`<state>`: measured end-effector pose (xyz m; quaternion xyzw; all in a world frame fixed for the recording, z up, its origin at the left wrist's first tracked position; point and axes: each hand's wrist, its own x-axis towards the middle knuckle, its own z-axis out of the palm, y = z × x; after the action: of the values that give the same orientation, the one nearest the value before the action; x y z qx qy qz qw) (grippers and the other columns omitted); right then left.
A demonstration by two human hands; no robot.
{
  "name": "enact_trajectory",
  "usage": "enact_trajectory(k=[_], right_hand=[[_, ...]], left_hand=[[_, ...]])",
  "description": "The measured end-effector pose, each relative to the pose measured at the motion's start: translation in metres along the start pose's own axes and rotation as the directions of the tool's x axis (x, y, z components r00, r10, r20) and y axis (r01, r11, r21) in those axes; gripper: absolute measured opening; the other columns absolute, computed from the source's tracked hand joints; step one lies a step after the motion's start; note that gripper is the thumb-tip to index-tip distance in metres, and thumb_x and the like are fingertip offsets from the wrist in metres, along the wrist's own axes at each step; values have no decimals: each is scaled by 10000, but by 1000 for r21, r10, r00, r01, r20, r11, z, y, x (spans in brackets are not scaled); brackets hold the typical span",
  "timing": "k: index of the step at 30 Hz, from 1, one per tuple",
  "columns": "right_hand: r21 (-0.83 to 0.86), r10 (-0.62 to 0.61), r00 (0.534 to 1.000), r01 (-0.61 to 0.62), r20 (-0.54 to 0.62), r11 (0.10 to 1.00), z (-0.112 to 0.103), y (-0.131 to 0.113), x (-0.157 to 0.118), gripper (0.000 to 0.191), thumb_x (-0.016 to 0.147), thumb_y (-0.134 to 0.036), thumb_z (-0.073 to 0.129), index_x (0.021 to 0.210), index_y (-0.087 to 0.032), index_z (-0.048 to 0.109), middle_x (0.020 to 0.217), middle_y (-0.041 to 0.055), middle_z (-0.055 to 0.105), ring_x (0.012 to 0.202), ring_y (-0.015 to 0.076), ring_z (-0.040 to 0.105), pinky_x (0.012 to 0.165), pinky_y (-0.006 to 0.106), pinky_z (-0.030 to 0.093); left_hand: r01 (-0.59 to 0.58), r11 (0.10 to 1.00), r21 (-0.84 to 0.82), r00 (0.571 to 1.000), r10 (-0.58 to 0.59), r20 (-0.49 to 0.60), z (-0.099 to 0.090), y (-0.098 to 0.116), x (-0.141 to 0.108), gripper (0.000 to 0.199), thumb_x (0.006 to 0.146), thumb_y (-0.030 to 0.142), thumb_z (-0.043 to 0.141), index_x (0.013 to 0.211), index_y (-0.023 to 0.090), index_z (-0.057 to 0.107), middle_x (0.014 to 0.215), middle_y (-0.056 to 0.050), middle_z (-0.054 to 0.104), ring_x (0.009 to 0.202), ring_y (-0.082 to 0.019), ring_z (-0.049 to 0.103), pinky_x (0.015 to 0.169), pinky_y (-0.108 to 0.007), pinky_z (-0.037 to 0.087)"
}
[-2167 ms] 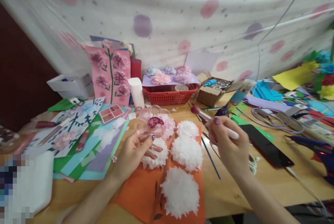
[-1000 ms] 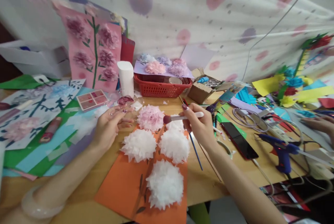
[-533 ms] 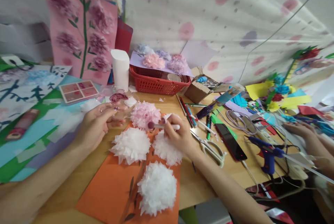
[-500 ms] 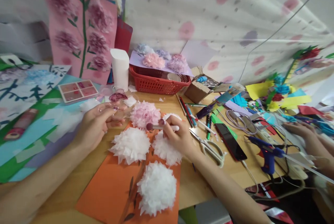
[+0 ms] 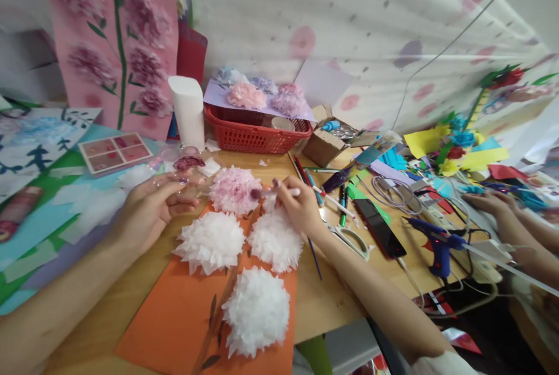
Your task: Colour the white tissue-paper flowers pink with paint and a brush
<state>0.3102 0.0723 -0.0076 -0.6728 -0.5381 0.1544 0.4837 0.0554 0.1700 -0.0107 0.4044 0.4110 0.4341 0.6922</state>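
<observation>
My right hand [image 5: 301, 205] pinches a makeup brush [image 5: 269, 192] with a white handle, its dark pink tip at the right edge of a pink-tinted tissue flower [image 5: 234, 190]. My left hand [image 5: 152, 209] has its fingers closed around a small clear container holding crushed dark pink powder [image 5: 188, 163], just left of that flower. Below lie a left white tissue flower [image 5: 212, 241], a right one [image 5: 276, 241] partly behind my right hand, and a lower one [image 5: 257, 312]. All sit on an orange sheet [image 5: 166, 322] with a painted stem and dark leaves.
A makeup palette [image 5: 115, 152] and white dispenser [image 5: 187, 112] stand behind my left hand. Behind the flowers is a red basket [image 5: 257, 135]. Scissors [image 5: 349, 240], a phone [image 5: 379, 227] and a blue glue gun [image 5: 439, 244] lie right, near another person's hands [image 5: 493, 203].
The brush tip has shifted from the pink flower's lower edge to its right side. The whole view has slid slightly left; both hands keep their holds.
</observation>
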Motion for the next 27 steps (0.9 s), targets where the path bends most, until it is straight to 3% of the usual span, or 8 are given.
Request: enact_trajectory(k=[3,8,11,13,15,17,21,27], right_hand=[[0,4,999,-4,-40,1000,0,-5,-1,438,955,-541,496,651,-227,456,540,-38,548,498,107,443,512,228,331],[-8,-116,939,126,324,992,10,-29,-14,368,944,-429,534,643,-219,504,507,-40,574,478,105,496,532,222,373],[-92,-212,902,264,377,960,20,-42,-2,311,952,-386,519,691,-218,517,590,-28,599,522,106,516,554,224,359],[-70,-314,834,384,453,921,27,-49,14,261,959,-391,531,773,-214,583,701,-7,648,601,116,559,600,227,380],[-22,-406,718,505,565,863,32,-58,28,228,972,-395,529,888,-212,637,816,15,688,696,127,600,648,229,400],[-79,-416,641,597,645,798,36,-69,38,238,975,-378,528,870,-204,653,794,19,686,679,127,587,625,235,377],[-244,-349,596,693,724,678,42,-87,51,401,971,-305,489,590,-199,558,576,0,597,512,102,450,543,265,282],[-71,-387,487,689,783,722,50,-91,66,271,966,-384,531,839,-200,685,780,24,699,652,118,565,622,242,371]], left_hand=[[7,1000,-6,1000,-7,-1,1,1,0,206,611,211,750,790,158,661,871,-38,799,541,-109,680,514,-175,540],[7,999,-54,999,-9,-53,4,2,3,175,622,177,717,786,136,670,818,-43,792,545,-112,677,525,-179,549],[9,995,-96,994,-19,-106,5,5,4,109,638,136,674,745,132,653,791,-43,785,542,-107,670,522,-178,545],[10,993,-118,991,-25,-129,4,8,3,49,656,113,647,703,126,637,786,-52,782,534,-100,663,524,-178,544],[9,990,-142,989,-30,-145,3,10,3,23,687,98,626,687,120,634,788,-62,780,533,-94,658,543,-183,550],[11,986,-168,988,-37,-152,1,11,3,49,714,87,610,685,119,632,789,-67,776,536,-95,658,554,-192,552],[33,978,-207,987,-64,-146,-2,10,5,81,746,87,604,681,123,635,767,-66,763,536,-107,666,533,-199,542],[26,969,-245,986,-65,-151,-5,8,8,79,750,92,594,707,125,652,773,-57,757,498,-96,649,501,-186,530]])
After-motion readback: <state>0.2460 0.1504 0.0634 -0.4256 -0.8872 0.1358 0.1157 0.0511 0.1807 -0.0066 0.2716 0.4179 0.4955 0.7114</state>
